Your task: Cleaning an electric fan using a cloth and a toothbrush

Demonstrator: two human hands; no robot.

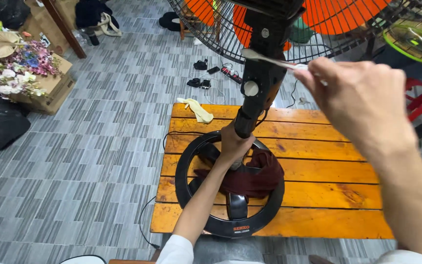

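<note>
The left hand (234, 144) is closed around the fan pole (244, 124), low down, just above the round black base (230, 222) and a dark red cloth (257, 176). The right hand (360, 100), fingers pinched shut, holds a white swab (269, 59) whose tip touches the black motor housing (264, 54) behind the orange blades (343, 14)

My fan (262, 73) is black with orange blades (338, 14); a maroon cloth (255, 176) lies on the orange wooden surface (318, 161), over grey striped floor (98, 146).
</note>
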